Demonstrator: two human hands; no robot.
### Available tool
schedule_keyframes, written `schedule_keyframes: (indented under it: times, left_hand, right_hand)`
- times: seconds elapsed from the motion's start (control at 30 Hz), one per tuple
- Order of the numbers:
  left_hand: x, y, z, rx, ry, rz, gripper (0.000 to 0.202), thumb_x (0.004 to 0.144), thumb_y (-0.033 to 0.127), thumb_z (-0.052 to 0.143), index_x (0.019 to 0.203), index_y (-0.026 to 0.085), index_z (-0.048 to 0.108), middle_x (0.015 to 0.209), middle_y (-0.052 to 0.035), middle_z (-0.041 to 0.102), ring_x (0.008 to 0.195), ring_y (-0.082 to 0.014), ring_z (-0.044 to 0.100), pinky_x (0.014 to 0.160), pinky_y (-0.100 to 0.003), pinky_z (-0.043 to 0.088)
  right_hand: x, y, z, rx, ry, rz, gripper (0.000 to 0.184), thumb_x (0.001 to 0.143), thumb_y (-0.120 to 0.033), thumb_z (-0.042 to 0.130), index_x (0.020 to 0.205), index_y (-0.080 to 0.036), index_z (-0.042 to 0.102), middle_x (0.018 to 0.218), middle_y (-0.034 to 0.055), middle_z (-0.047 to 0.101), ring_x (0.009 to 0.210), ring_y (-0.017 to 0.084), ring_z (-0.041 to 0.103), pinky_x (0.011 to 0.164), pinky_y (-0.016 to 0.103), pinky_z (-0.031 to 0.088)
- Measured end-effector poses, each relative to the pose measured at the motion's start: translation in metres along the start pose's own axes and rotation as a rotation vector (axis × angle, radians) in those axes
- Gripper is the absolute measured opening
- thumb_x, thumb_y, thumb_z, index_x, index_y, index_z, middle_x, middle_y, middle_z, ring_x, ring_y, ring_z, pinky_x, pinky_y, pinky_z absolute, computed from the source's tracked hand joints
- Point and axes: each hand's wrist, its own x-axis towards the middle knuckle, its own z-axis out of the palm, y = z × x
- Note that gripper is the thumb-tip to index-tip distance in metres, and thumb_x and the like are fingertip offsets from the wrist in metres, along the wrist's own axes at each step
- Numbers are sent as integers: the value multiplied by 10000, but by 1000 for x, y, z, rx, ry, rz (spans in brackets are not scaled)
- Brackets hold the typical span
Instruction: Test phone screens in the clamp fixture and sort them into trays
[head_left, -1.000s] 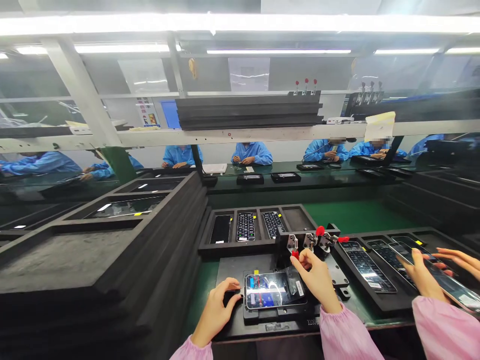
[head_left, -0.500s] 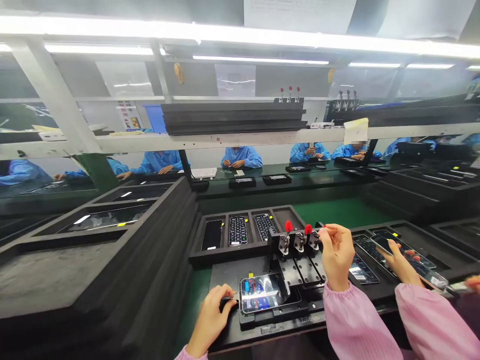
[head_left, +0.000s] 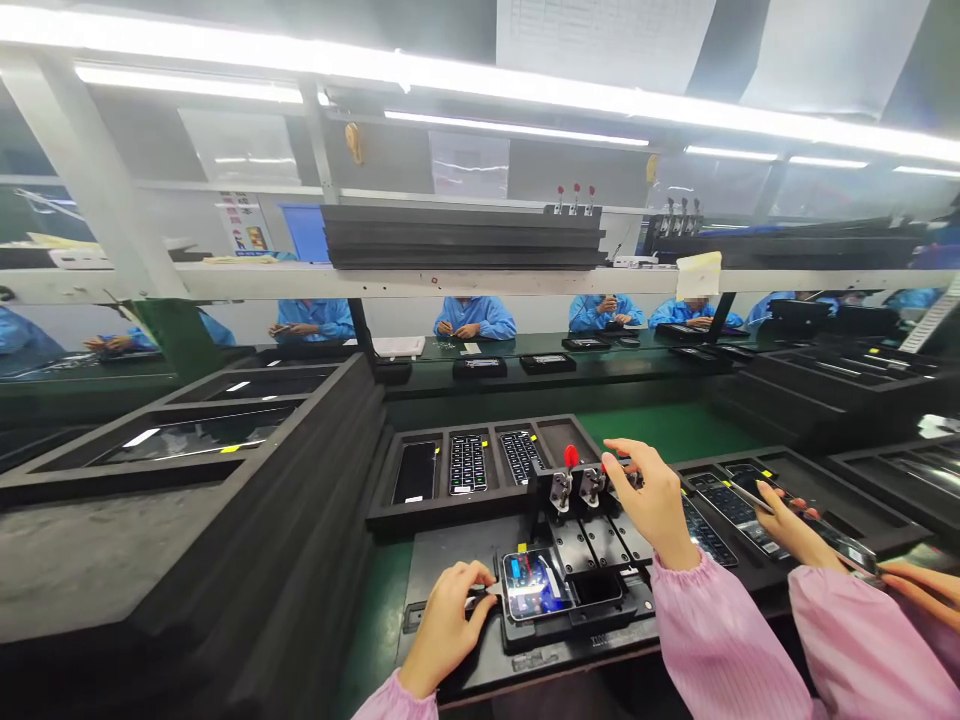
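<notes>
My left hand [head_left: 452,622] pinches a small plug [head_left: 480,597], mostly hidden by my fingers, at the left end of a lit phone [head_left: 538,583]. The phone lies screen up on a black sliding holder [head_left: 529,632], its right part near the black press blocks [head_left: 574,545] of a clamp fixture. A red-tipped toggle lever [head_left: 571,457] stands at the fixture's left; two more are beside it. My right hand [head_left: 651,495] is over the rightmost lever, fingers apart and stretched; whether the fingertips touch it I cannot tell.
Behind the fixture, a black foam tray [head_left: 379,515] holds several phones. Stacked foam trays [head_left: 300,500] rise at left. At right, a co-worker's pink-sleeved hand [head_left: 799,530] holds a phone above another tray [head_left: 892,535]. Blue-clothed people [head_left: 476,318] sit across the bench.
The phone and its holder have slid right, towards the press blocks, along with my left hand. My right hand's fingers have opened from a pinch at the lever. The co-worker's other hand has come further into view.
</notes>
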Motion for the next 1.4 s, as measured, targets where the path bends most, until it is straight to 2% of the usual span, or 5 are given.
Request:
schedule_keyframes:
  times: [0.27, 0.47, 0.73, 1.0, 1.4]
  left_hand:
    - [8, 15, -7, 50, -73, 48, 282, 865, 344, 445, 1133, 288, 512, 1204, -59, 510, 1139, -251, 436, 983, -448, 351]
    - [15, 17, -1, 139, -221, 83, 371, 846, 415, 468, 1208, 335, 467, 1375, -43, 351, 1282, -296, 257, 1042, -601, 142]
    - [10, -1, 4, 30, -212, 87, 773, 738, 485, 607, 1371, 284, 212, 1436, -84, 270, 1303, -292, 255, 1062, -504, 218]
    - [9, -8, 8, 102, -297, 137, 1104, 550, 588, 710, 1398, 287, 70, 1460, -97, 213, 1309, -343, 226, 1060, -575, 127]
    - [9, -8, 12, 192, -280, 91, 1085, 541, 304, 724, 1389, 285, 47, 1455, -48, 233, 1309, -288, 245, 1094, -519, 118]
  right_hand:
    - [-51, 1, -1, -129, 140, -110, 155, 806, -269, 540, 676, -204, 592, 667, 17, 622, 630, 143, 507, 654, 302, 427]
    - [-97, 14, 25, -339, -33, -134, 223, 845, -325, 479, 899, -185, 643, 822, 67, 667, 582, 148, 521, 638, 330, 397]
    - [-92, 34, 22, -85, 56, 113, 213, 826, -364, 507, 926, -195, 592, 816, 37, 613, 686, 146, 528, 697, 290, 422]
    - [-82, 48, 31, -155, -281, 273, 310, 867, -464, 384, 842, -212, 562, 540, -34, 520, 526, 123, 506, 529, 225, 345]
    - [-82, 46, 33, -276, -296, 285, 371, 888, -481, 314, 785, -213, 550, 508, -36, 504, 512, 112, 493, 521, 209, 267]
